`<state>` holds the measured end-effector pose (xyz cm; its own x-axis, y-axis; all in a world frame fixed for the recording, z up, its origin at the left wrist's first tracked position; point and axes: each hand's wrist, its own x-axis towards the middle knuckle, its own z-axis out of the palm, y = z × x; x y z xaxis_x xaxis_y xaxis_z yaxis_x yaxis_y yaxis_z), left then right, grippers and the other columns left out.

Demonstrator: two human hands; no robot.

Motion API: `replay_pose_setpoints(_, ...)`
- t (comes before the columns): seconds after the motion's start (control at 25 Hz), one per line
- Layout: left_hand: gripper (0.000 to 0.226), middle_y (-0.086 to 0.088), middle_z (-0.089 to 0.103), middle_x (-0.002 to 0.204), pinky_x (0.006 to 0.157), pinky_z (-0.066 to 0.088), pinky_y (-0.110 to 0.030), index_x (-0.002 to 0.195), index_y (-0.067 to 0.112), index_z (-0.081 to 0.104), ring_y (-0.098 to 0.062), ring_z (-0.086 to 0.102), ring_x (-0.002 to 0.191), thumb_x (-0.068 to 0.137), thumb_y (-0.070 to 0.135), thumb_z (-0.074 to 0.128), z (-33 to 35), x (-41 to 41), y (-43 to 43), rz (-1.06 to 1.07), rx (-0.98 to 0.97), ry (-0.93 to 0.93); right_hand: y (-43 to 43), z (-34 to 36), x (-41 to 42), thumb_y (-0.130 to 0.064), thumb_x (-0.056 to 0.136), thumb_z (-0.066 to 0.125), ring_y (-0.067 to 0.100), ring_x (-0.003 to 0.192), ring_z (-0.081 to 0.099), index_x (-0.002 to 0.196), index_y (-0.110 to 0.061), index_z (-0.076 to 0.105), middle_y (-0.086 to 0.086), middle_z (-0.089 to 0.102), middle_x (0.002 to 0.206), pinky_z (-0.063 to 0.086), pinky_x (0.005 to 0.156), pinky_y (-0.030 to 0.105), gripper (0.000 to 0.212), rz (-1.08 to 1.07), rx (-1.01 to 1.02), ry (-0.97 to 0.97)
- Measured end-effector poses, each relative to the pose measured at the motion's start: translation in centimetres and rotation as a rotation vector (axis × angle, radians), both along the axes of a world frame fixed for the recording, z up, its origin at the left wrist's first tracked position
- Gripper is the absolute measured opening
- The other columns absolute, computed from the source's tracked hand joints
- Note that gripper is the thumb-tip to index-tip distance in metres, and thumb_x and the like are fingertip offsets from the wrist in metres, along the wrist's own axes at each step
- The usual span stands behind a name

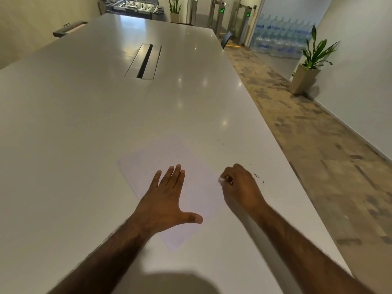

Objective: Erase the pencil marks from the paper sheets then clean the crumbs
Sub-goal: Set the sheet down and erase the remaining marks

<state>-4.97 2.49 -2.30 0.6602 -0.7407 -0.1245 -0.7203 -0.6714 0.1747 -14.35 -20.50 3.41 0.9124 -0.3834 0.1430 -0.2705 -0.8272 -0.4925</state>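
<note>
Paper sheet lies on the white table, near side, a bit right of centre, turned at an angle. L hand rests flat on it, fingers straight, thumb spread to the right. R hand at sheet's right edge, fingers curled, pinching a small white eraser. Dark crumbs on table just right of R hand. Cable slot far mid-table; potted plant on floor, far right.

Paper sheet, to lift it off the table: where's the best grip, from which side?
Probably the near corner of the paper, from the near side, low: it lies flat, the left hand presses its middle, and the right hand holds the eraser at its right edge.
</note>
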Motion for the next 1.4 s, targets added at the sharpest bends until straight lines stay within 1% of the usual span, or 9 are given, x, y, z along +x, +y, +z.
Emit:
replay_pose_setpoints(0.08, 0.138, 0.003, -0.043, 0.161, 0.126, -0.014, -0.050, 0.143, 0.024, -0.044, -0.016, -0.037, 0.151, 0.054, 0.114, 0.009, 0.1, 0.0, 0.0, 0.001, 0.004, -0.001, 0.5, -0.1, 0.2, -0.010, 0.091, 0.068, 0.002, 0.073, 0.058, 0.083, -0.015, 0.069, -0.005, 0.055, 0.086, 0.039, 0.066, 0.014, 0.010, -0.082, 0.160, -0.118)
replay_pose_setpoints(0.12, 0.138, 0.003, -0.043, 0.161, 0.126, -0.015, -0.050, 0.143, 0.024, -0.044, -0.016, -0.038, 0.151, 0.054, 0.114, 0.009, 0.1, 0.0, 0.0, 0.002, 0.005, -0.003, 1.8, -0.6, 0.2, -0.010, 0.090, 0.069, -0.001, 0.074, 0.058, 0.082, -0.019, 0.069, -0.009, 0.056, 0.085, 0.039, 0.065, 0.012, 0.012, -0.051, 0.187, -0.158)
replay_pose_setpoints(0.28, 0.139, 0.002, -0.043, 0.161, 0.127, -0.014, -0.049, 0.148, 0.021, -0.039, -0.016, -0.037, 0.151, 0.056, 0.114, 0.008, -0.1, 0.0, 0.0, -0.006, 0.016, -0.018, 5.4, -2.8, -1.0, -0.020, 0.094, 0.058, 0.004, 0.083, 0.055, 0.090, -0.029, 0.068, -0.014, 0.054, 0.088, 0.047, 0.071, 0.024, 0.014, 0.254, 0.046, 0.015)
replay_pose_setpoints(0.52, 0.141, 0.004, -0.042, 0.161, 0.126, -0.015, -0.049, 0.151, 0.021, -0.036, -0.014, -0.037, 0.151, 0.056, 0.114, 0.013, -0.3, 0.1, 0.0, 0.007, -0.034, -0.003, -1.4, -0.6, 2.5, -0.014, 0.089, 0.066, 0.006, 0.078, 0.067, 0.080, -0.019, 0.074, -0.006, 0.073, 0.085, 0.053, 0.073, 0.028, 0.013, -0.047, 0.168, 0.065)
replay_pose_setpoints(0.76, 0.141, 0.004, -0.041, 0.162, 0.127, -0.013, -0.049, 0.153, 0.021, -0.033, -0.013, -0.037, 0.151, 0.057, 0.114, 0.014, -0.6, 0.1, 0.1, 0.005, -0.051, -0.008, -4.2, 1.9, 5.7, -0.011, 0.090, 0.074, 0.012, 0.067, 0.064, 0.090, -0.009, 0.074, 0.003, 0.072, 0.079, 0.050, 0.059, 0.024, 0.002, -0.178, 0.587, -0.027)
replay_pose_setpoints(0.92, 0.140, 0.006, -0.043, 0.160, 0.126, -0.014, -0.049, 0.151, 0.022, -0.035, -0.013, -0.038, 0.150, 0.057, 0.114, 0.014, -0.5, 0.2, 0.0, 0.003, -0.046, -0.001, -4.1, 2.4, 10.0, -0.006, 0.085, 0.078, 0.016, 0.060, 0.056, 0.074, -0.009, 0.057, 0.004, 0.059, 0.067, 0.042, 0.058, 0.027, 0.023, -0.168, 0.529, -0.011)
replay_pose_setpoints(1.08, 0.138, 0.005, -0.044, 0.160, 0.126, -0.015, -0.049, 0.147, 0.023, -0.040, -0.014, -0.039, 0.150, 0.057, 0.114, 0.012, -0.3, 0.2, 0.1, -0.003, -0.039, -0.001, -3.7, 1.9, 13.0, 0.002, 0.083, 0.070, 0.020, 0.069, 0.050, 0.078, 0.006, 0.067, 0.011, 0.054, 0.074, 0.038, 0.066, 0.030, 0.007, -0.088, 0.465, 0.119)
replay_pose_setpoints(1.28, 0.138, 0.004, -0.040, 0.163, 0.127, -0.014, -0.050, 0.150, 0.022, -0.035, -0.015, -0.037, 0.151, 0.058, 0.113, 0.014, -0.3, 0.1, 0.2, 0.000, -0.072, 0.002, -4.9, 3.1, 11.9, 0.005, 0.084, 0.048, 0.030, 0.061, 0.055, 0.077, -0.001, 0.055, 0.018, 0.057, 0.072, 0.045, 0.051, 0.032, 0.011, -0.166, 1.081, 0.097)
replay_pose_setpoints(1.4, 0.137, 0.004, -0.042, 0.161, 0.127, -0.014, -0.050, 0.148, 0.022, -0.039, -0.014, -0.039, 0.150, 0.058, 0.113, 0.011, -0.5, 0.1, 0.2, 0.004, -0.058, -0.007, -5.9, 3.2, 9.7, 0.003, 0.093, 0.045, 0.020, 0.054, 0.052, 0.089, -0.004, 0.056, 0.014, 0.059, 0.074, 0.039, 0.047, 0.027, 0.014, -0.216, 1.115, 0.119)
